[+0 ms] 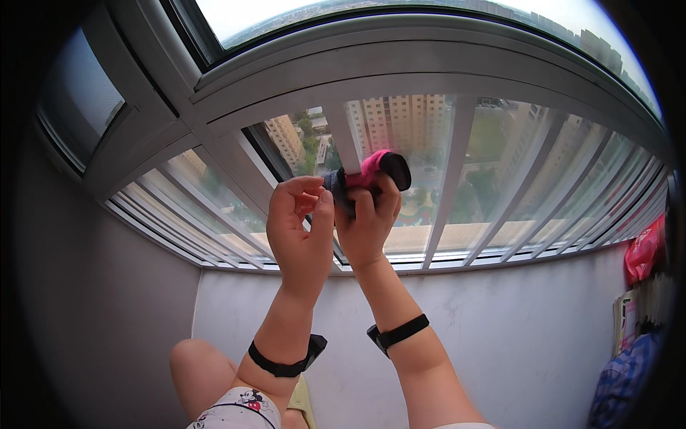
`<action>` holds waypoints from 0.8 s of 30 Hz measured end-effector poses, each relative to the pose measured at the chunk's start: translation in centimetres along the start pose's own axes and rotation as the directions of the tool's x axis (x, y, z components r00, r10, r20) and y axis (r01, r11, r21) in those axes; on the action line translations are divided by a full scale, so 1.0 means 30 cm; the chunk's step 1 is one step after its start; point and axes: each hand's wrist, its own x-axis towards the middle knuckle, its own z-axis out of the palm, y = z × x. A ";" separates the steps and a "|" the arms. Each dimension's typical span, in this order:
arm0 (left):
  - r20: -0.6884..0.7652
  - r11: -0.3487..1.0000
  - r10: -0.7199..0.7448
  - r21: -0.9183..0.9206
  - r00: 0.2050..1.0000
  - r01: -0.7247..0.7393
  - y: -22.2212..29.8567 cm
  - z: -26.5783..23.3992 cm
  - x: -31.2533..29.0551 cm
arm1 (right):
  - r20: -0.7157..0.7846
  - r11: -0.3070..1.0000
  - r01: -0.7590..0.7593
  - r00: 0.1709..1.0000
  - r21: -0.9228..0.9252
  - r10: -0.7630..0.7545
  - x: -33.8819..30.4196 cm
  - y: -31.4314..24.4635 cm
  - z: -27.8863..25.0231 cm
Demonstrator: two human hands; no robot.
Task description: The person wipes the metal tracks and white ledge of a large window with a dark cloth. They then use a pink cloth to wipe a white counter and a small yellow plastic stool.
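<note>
At the window point(421, 63), a smooth, flat white bar point(344, 136) meets your hands: right hand point(366, 229) grasps the cloth point(373, 166) from below, seemingly to keep it against the bar; left hand point(296, 222) curls loosely at its grey edge, pinching or not, can't tell. Cloth looks fuzzy, pink and grey, with a rounded black end.

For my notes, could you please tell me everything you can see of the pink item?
The pink item has bright, soft-looking material, a rounded black end and a grey part at its left. The right hand grips it from below, hiding some of it, before the window bars, right end tilted up; the left hand is close, contact unclear.
</note>
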 end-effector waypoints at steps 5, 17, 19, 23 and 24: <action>0.159 0.962 -0.001 0.269 0.987 -0.042 -0.086 -0.052 -0.145 | 0.157 0.920 -0.348 0.913 -0.181 0.377 -0.520 0.220 -0.078; 0.454 0.706 -0.707 0.400 0.543 0.585 -0.378 -0.126 -0.377 | 0.679 0.568 -0.774 0.260 -0.278 0.686 -0.350 0.270 -0.241; 0.490 0.753 -0.651 0.326 0.579 0.571 -0.364 -0.112 -0.382 | 0.813 0.381 -0.918 0.139 -0.108 0.565 -0.281 0.211 -0.255; 0.418 0.910 -0.414 0.196 0.809 0.364 -0.256 -0.093 -0.287 | 0.971 0.107 -0.991 0.106 0.085 0.215 -0.104 0.101 -0.309; 0.395 0.924 -0.383 0.157 0.835 0.349 -0.248 -0.116 -0.256 | 0.957 0.128 -0.969 0.232 0.212 0.176 -0.083 0.076 -0.302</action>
